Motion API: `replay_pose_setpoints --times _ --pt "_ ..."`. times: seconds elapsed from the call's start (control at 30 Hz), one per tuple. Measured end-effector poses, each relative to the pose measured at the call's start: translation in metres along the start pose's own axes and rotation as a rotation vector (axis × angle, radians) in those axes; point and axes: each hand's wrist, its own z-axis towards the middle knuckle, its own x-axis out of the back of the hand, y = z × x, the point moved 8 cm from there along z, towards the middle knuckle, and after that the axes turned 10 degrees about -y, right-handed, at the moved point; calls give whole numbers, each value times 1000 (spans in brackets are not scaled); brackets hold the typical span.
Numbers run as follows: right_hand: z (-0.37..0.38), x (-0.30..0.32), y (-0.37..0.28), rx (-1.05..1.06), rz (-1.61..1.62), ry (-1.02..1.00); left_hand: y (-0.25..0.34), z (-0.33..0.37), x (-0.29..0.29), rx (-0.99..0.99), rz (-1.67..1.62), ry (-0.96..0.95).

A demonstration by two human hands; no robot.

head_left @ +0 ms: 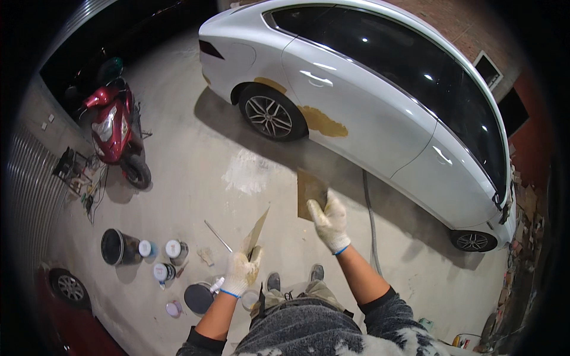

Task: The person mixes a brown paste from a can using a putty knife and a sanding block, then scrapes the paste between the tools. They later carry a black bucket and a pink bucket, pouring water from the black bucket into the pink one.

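Both my hands wear pale, stained work gloves with blue cuffs. My left hand (pixel 241 273) is closed on a thin tan sheet (pixel 256 230), which tapers to a point as it stands up from the fingers. To its right and farther forward, my right hand (pixel 330 224) is closed on a flat brown rectangular sheet (pixel 307 181); a dark patch shows on it near the fingertips. The sheets are apart. Beyond them stands a white car (pixel 368 113), with a yellow-brown filler patch (pixel 323 121) behind its rear wheel and more filler along the wheel arch (pixel 270 84).
A black bucket (pixel 111 247), several lidded tubs (pixel 173 249) and a dark round container (pixel 198 298) stand at lower left. A grey hose (pixel 370 219) runs across the floor. A red scooter (pixel 113 130) stands at far left, and part of a dark red car (pixel 65 320) shows at lower left.
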Motion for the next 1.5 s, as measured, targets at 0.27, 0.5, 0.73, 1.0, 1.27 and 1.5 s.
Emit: replay_pose_setpoints --times 0.27,0.5,0.73,1.0,1.27,1.5 --pt "3 -8 68 -307 804 -267 132 -42 -91 -441 465 -142" --pt "-28 45 56 -319 630 -470 162 -35 -76 -282 516 30" --pt "-21 96 -23 426 359 21 214 -56 -106 -362 573 6" --pt "-32 134 11 55 690 58 207 -69 -67 -436 61 53" --pt "-65 167 -117 763 -56 181 210 -70 -113 -252 125 -295" --pt "-51 170 -124 695 -196 -49 207 -72 -112 -150 302 -269"
